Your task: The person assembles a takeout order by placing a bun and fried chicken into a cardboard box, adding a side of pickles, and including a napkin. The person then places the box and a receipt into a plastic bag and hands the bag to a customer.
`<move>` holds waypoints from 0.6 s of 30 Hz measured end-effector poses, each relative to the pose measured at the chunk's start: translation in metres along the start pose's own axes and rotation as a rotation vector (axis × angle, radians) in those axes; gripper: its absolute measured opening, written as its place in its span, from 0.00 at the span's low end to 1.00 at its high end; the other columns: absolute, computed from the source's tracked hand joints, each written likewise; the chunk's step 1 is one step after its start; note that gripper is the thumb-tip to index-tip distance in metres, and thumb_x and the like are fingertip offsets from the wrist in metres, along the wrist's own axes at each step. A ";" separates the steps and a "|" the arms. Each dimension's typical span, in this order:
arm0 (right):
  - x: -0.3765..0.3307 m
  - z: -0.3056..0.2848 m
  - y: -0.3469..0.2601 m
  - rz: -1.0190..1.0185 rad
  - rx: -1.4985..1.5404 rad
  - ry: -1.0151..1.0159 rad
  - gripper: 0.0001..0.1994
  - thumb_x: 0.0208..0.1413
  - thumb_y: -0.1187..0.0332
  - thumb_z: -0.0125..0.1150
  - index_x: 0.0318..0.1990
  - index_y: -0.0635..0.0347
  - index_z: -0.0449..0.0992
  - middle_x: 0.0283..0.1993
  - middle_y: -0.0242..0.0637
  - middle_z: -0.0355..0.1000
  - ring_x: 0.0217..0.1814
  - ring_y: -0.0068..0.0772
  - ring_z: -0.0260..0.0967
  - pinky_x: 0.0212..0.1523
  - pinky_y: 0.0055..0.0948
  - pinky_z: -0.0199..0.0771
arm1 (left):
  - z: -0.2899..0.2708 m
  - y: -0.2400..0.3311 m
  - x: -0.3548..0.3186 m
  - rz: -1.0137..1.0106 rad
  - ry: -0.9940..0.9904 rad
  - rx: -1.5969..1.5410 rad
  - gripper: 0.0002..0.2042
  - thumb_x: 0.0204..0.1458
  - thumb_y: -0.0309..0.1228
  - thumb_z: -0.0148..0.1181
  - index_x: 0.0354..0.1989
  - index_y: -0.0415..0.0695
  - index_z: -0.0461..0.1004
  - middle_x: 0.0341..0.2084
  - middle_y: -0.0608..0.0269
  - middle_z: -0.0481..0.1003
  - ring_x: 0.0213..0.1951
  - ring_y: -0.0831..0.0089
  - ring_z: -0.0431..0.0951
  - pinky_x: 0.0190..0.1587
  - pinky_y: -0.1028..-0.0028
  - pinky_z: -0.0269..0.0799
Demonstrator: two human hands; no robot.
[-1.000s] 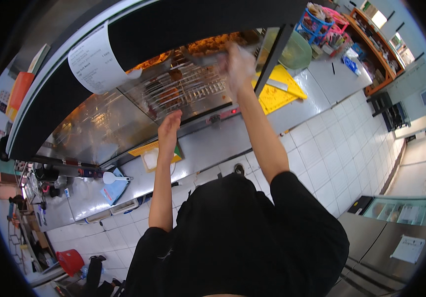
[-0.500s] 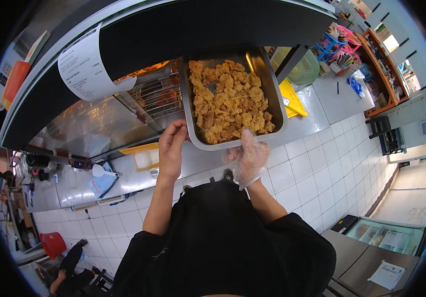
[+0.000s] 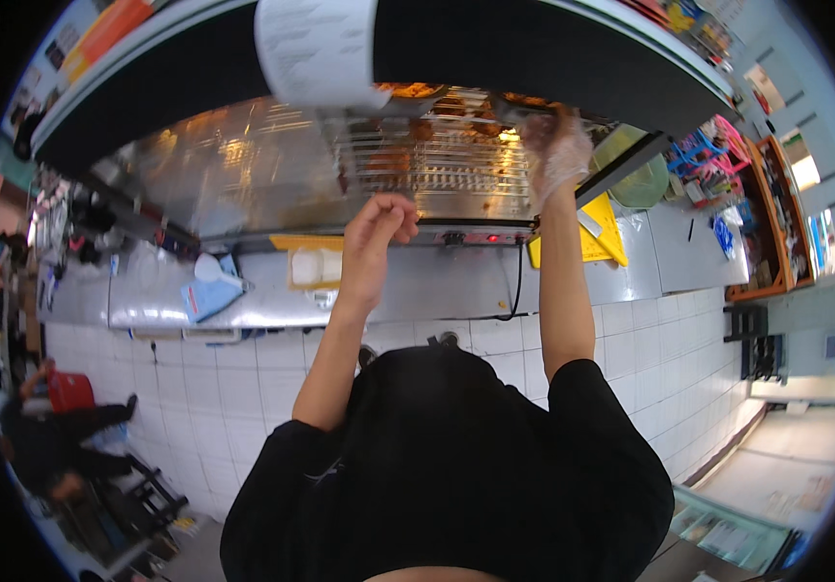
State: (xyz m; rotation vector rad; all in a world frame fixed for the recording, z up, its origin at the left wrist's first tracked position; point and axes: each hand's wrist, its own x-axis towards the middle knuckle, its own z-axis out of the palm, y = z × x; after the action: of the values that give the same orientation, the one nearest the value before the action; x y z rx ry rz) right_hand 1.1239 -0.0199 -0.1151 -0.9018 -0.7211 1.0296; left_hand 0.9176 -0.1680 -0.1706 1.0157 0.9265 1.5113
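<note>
My bare left hand [image 3: 379, 241] hovers in front of the food warmer, its fingers curled in with nothing seen in them. My right hand [image 3: 555, 160], in a clear plastic glove, reaches up into the right end of the warmer. Motion smears its fingers, and I cannot make out whether they hold anything. Close to them, under the black upper panel [image 3: 476, 48], a strip of tray with orange-brown food [image 3: 526, 99] shows; most of it is hidden. Below lies a wire rack [image 3: 447, 170] with browned food pieces beneath it.
A paper slip [image 3: 316, 48] hangs from the panel. Along the steel counter [image 3: 437, 286] are a white block-like item [image 3: 316, 266], a blue packet [image 3: 209, 296] with a white scoop [image 3: 219, 274], a yellow board [image 3: 597, 233] and a green bowl [image 3: 631, 167]. Another person [image 3: 59, 436] is at far left.
The steel tray of fried pieces has left the space before me and is mostly out of sight. My right hand moved up into the warmer; my left let go of the tray. My view swung left.
</note>
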 end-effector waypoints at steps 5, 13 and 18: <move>-0.042 0.015 0.015 0.287 -0.245 -0.389 0.28 0.61 0.44 0.57 0.47 0.66 0.72 0.34 0.45 0.74 0.25 0.34 0.73 0.23 0.27 0.70 | -0.024 -0.005 -0.012 0.009 0.131 -0.043 0.08 0.64 0.32 0.52 0.41 0.42 0.75 0.32 0.69 0.76 0.36 0.81 0.72 0.40 0.79 0.65; -0.008 0.085 0.027 0.291 -0.567 -0.518 0.17 0.67 0.53 0.42 0.35 0.58 0.66 0.22 0.33 0.62 0.17 0.25 0.57 0.18 0.26 0.61 | -0.021 -0.031 -0.047 0.054 0.106 -0.245 0.07 0.63 0.30 0.53 0.41 0.40 0.75 0.35 0.66 0.77 0.37 0.80 0.73 0.43 0.78 0.68; -0.020 0.075 0.045 0.103 -0.453 -0.313 0.12 0.63 0.61 0.45 0.40 0.61 0.68 0.23 0.35 0.63 0.21 0.27 0.62 0.22 0.25 0.72 | -0.022 -0.033 -0.067 0.022 0.091 -0.260 0.08 0.62 0.31 0.53 0.40 0.39 0.75 0.34 0.67 0.78 0.38 0.79 0.74 0.44 0.76 0.68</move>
State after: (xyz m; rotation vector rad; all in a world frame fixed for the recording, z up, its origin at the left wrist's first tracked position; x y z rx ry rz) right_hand 1.0359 -0.0067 -0.1224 -1.1886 -1.2132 1.1338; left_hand 0.9137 -0.2299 -0.2173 0.7770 0.7595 1.6591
